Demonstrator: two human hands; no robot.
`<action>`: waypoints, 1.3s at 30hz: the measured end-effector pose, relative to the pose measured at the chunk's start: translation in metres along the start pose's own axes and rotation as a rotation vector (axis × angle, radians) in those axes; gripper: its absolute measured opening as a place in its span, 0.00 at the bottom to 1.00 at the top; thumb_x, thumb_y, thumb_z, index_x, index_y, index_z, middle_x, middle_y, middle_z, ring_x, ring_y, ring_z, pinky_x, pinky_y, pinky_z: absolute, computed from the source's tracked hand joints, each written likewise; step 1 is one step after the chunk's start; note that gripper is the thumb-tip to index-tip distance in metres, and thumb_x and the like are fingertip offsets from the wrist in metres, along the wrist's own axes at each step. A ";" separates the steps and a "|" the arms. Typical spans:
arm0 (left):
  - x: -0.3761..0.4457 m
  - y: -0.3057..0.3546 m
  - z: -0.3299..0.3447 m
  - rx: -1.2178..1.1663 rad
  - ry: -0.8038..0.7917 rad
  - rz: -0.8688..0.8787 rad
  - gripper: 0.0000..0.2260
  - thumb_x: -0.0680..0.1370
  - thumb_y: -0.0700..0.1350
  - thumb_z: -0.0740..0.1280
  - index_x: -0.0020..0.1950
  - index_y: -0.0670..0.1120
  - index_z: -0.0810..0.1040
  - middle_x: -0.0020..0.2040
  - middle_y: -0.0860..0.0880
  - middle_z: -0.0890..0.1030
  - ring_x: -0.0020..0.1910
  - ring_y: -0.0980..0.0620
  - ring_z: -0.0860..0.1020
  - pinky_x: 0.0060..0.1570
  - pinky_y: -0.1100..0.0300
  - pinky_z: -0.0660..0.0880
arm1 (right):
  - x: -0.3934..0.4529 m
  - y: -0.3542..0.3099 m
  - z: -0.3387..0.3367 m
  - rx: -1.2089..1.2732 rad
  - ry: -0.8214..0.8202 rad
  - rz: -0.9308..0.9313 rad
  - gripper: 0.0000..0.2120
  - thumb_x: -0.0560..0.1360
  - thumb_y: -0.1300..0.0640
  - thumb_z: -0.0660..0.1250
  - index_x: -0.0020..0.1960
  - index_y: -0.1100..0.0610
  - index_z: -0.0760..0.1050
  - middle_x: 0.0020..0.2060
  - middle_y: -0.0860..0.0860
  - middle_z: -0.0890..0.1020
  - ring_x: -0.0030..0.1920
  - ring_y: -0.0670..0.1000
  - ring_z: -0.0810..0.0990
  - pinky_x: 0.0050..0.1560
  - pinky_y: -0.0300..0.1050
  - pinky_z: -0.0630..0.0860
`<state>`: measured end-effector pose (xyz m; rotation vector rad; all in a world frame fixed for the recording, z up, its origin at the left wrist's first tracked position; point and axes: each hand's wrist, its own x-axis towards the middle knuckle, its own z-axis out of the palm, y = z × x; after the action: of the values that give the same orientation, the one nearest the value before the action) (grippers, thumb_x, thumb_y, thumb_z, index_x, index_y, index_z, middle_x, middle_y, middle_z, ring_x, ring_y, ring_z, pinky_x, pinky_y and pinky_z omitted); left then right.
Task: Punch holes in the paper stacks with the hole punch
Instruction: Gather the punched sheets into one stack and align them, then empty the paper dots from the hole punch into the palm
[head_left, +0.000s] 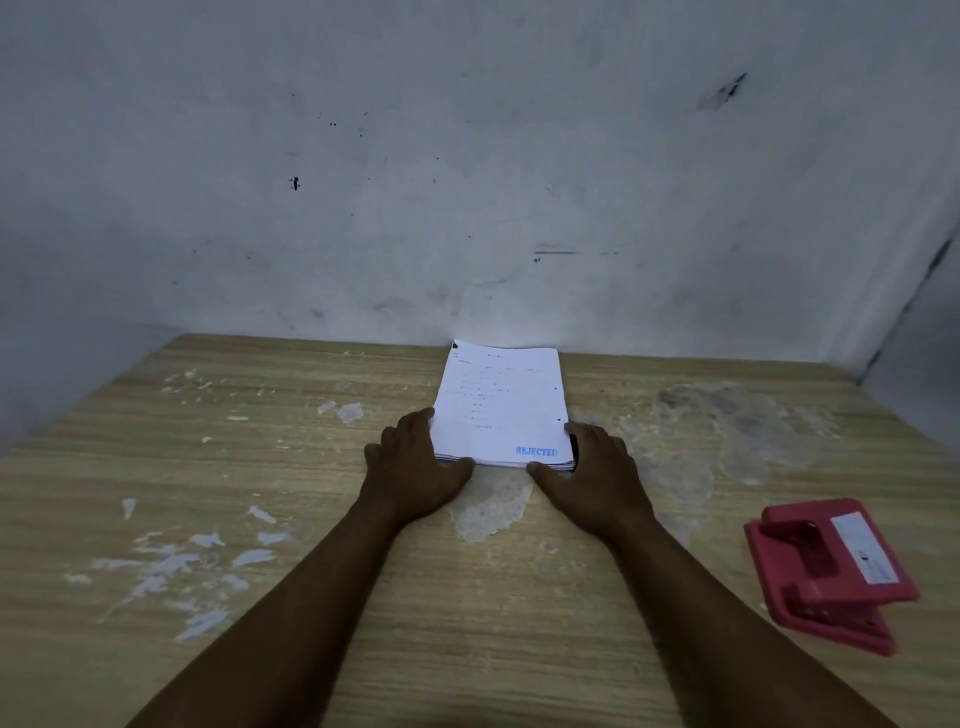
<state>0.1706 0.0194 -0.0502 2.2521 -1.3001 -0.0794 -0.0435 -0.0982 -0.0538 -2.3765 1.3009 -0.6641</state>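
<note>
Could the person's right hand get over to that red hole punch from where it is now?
Probably yes. The right hand rests against the paper stack, and the hole punch lies on the table on that same side, with only bare tabletop between them.

A wooden table (270, 467) with pale streaked grain is pushed against a whitish plaster wall (467, 182). The tabletop is marked by white paint splatters (202, 561) at near left and a worn grey patch (727, 421) at far right. The wall is scuffed with dark specks. A wall corner (904, 306) is seen at right. Lighting is dim and bluish.
</note>
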 end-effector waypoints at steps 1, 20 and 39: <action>0.000 0.001 0.000 -0.006 0.008 -0.005 0.41 0.70 0.67 0.65 0.78 0.50 0.58 0.75 0.50 0.65 0.70 0.44 0.67 0.67 0.42 0.61 | -0.001 -0.001 -0.001 0.024 0.010 0.006 0.41 0.69 0.31 0.68 0.76 0.50 0.65 0.72 0.49 0.70 0.70 0.53 0.69 0.69 0.52 0.69; -0.112 0.077 0.023 -0.005 0.035 0.606 0.28 0.76 0.59 0.63 0.73 0.46 0.71 0.70 0.47 0.74 0.70 0.46 0.70 0.67 0.49 0.68 | -0.137 -0.003 -0.059 0.591 0.036 0.092 0.30 0.78 0.45 0.70 0.76 0.47 0.66 0.72 0.42 0.71 0.69 0.41 0.70 0.66 0.35 0.69; -0.130 0.182 0.066 -0.053 -0.336 0.495 0.25 0.84 0.59 0.50 0.79 0.52 0.62 0.80 0.52 0.60 0.80 0.52 0.54 0.77 0.54 0.51 | -0.101 0.107 -0.215 -0.472 -0.495 0.076 0.60 0.61 0.28 0.76 0.82 0.46 0.48 0.82 0.50 0.51 0.80 0.59 0.53 0.77 0.62 0.58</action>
<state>-0.0625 0.0262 -0.0474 1.8620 -1.9719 -0.3174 -0.2835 -0.0847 0.0465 -2.5852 1.4120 0.2848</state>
